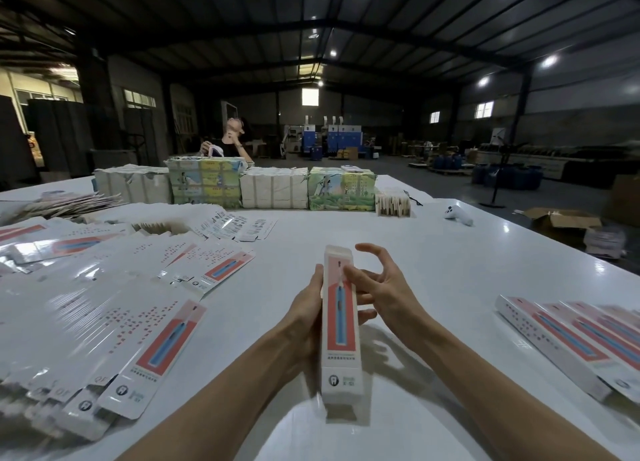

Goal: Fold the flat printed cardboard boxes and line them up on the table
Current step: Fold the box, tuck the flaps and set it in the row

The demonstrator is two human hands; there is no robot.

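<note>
Dim warehouse hall, dark ribbed roof with bright ceiling lamps, small windows, glossy white table.

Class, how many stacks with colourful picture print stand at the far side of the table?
2. The left colourful stack stands between two white stacks; the right colourful stack stands just right of the second. More may be hidden behind.

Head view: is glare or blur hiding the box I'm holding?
Head view: the box is readable in its middle, motion-blurred at its near end; ceiling-light glare streaks the flat boxes on the left; wide-angle bending at the edges.
</note>
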